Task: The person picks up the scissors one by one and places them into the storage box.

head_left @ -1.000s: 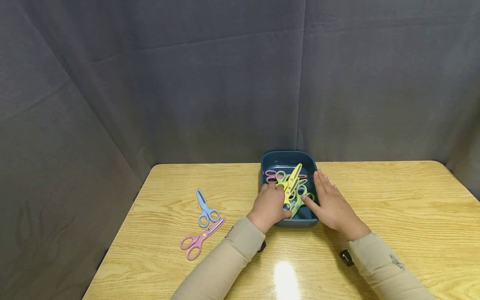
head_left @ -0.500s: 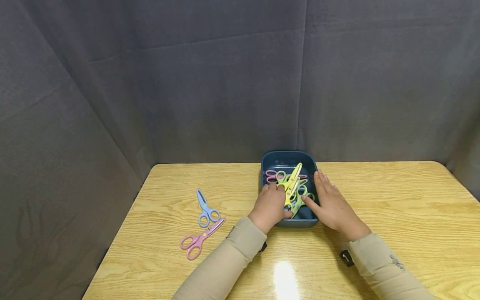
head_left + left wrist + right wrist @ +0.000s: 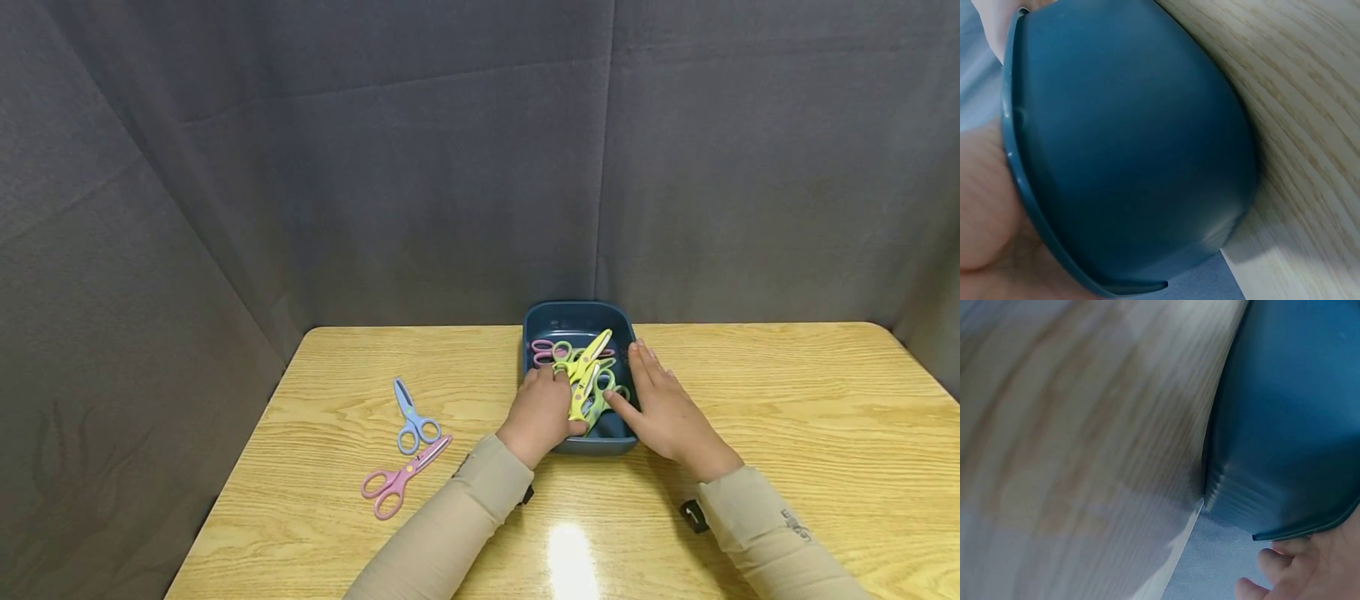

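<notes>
A dark blue rectangular bin (image 3: 573, 308) holds several scissors. Over its near left rim reaches my left hand (image 3: 534, 412), thumb and fingers around the handle end of the yellow scissors (image 3: 592, 358), whose handles it partly hides. Green scissors (image 3: 602, 383) lie beside and under them, with pink scissors (image 3: 542, 354) behind. My right hand (image 3: 667, 412) rests along the bin's right rim, fingers straight and thumb over the inside near the green scissors. Both wrist views show the bin's outer wall, the left hand's palm (image 3: 985, 200) and right hand's fingers (image 3: 1285, 569) at the rim.
Blue scissors (image 3: 408, 417) and another pair of pink scissors (image 3: 405, 477) lie on the wooden table (image 3: 300, 400) left of the bin. A grey cloth (image 3: 450, 167) hangs behind the table's back edge, close to the bin.
The yellow scissors in the bin have turned a little, their tips swinging to the right. Both hands and the bin stay almost in place.
</notes>
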The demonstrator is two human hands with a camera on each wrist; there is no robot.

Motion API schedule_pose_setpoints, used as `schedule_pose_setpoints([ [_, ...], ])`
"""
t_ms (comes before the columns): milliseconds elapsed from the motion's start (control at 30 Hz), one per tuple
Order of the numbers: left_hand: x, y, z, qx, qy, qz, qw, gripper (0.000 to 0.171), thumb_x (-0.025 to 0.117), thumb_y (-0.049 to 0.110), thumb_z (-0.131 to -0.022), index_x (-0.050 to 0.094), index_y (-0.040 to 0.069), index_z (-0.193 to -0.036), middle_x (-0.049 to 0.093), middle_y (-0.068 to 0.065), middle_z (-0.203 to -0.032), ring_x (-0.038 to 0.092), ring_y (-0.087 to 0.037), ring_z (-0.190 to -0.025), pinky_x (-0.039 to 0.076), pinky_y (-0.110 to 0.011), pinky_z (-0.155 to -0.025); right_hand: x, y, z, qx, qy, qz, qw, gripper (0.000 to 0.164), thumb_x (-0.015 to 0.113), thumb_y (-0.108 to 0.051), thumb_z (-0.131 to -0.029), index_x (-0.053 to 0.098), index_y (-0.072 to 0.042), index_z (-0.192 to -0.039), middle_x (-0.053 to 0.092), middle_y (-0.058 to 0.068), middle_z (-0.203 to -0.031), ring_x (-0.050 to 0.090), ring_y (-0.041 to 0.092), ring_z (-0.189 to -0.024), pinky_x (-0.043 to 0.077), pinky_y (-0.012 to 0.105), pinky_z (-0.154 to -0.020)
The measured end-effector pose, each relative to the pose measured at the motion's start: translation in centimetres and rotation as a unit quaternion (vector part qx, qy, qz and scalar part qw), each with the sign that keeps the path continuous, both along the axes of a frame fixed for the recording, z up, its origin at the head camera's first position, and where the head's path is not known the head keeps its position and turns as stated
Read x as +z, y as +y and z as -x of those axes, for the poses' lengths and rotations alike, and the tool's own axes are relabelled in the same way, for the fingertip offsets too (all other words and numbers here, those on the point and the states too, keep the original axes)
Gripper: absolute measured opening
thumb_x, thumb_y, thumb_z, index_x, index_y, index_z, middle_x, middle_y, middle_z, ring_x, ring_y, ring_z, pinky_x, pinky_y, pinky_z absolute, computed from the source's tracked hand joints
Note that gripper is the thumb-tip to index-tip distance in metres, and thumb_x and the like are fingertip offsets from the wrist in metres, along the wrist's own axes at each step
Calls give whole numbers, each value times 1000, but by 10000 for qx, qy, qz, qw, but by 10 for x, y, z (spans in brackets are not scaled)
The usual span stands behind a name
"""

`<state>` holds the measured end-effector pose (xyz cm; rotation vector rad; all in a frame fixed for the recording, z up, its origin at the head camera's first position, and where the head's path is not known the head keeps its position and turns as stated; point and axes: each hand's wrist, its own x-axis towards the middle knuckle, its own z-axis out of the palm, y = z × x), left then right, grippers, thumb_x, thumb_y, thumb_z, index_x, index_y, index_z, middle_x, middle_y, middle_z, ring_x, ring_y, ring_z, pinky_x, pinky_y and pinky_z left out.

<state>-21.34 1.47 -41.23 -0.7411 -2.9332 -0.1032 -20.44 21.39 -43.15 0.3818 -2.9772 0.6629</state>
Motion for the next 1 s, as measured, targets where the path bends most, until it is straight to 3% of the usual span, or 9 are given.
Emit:
schedule_pose_setpoints([
  [633, -3, -3, -1, 6, -42, -479, 9988, 69, 79, 51, -84, 63, 0, -128, 63, -14, -119, 56, -24, -100, 50, -32, -90, 0, 1, 1, 24, 6, -4, 10000, 89, 44, -52, -105, 9, 9, -158, 7, 29, -165, 11, 47, -151, 15, 65, -117],
  [1000, -11, -11, -1, -148, 6, -1009, 9948, 54, 77, 41, -90, 64, 6, -128, 60, -11, -124, 57, -23, -106, 51, -30, -91, -1, -1, 0, 45, -43, -21, 10000, 89, 44, -52, -105, 8, 9, -158, 6, 29, -165, 9, 46, -152, 14, 65, -117],
])
